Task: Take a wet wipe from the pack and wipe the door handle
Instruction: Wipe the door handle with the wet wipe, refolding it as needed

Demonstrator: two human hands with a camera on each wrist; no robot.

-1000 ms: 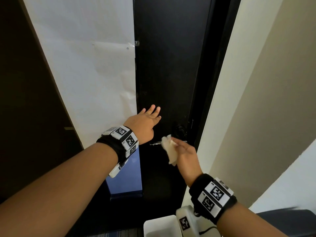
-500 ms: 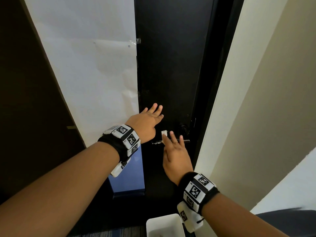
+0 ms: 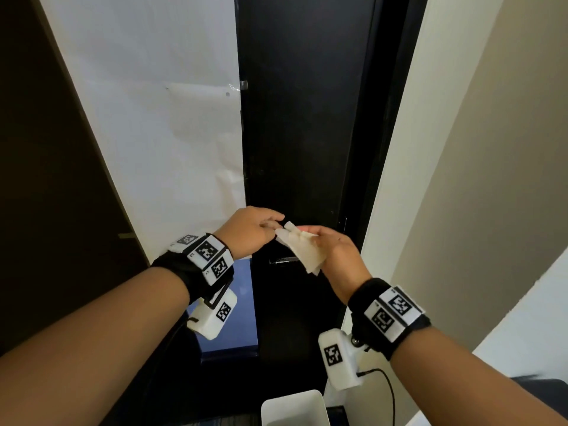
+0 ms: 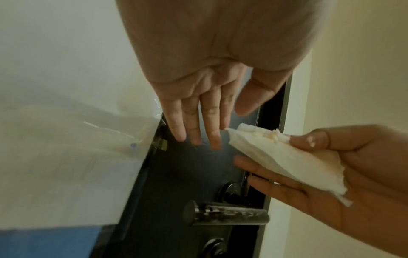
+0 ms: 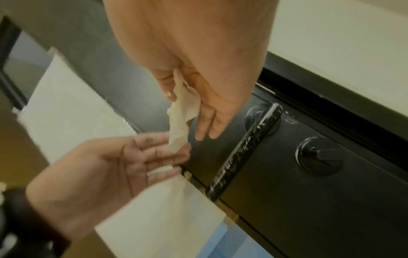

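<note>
A white wet wipe (image 3: 302, 253) lies across my right hand (image 3: 333, 252), just above the dark lever door handle (image 3: 284, 260). In the left wrist view the right thumb (image 4: 313, 137) pins the wipe (image 4: 278, 155) against the straight fingers, clear of the handle (image 4: 227, 214). My left hand (image 3: 256, 229) is beside it, fingers straight, and the fingertips (image 5: 176, 148) meet the hanging end of the wipe (image 5: 183, 115). The handle (image 5: 245, 150) is bare, with wet streaks. No wipe pack is in view.
The dark door (image 3: 301, 118) has a round thumb-turn lock (image 5: 320, 157) below the handle. White paper (image 3: 153, 118) taped to the door covers its left part. A pale wall (image 3: 476, 179) stands on the right. A white bin (image 3: 292, 407) stands below.
My right hand has come off the handle and turned palm up with the wipe. The left hand has left the door face and moved right to the wipe's end.
</note>
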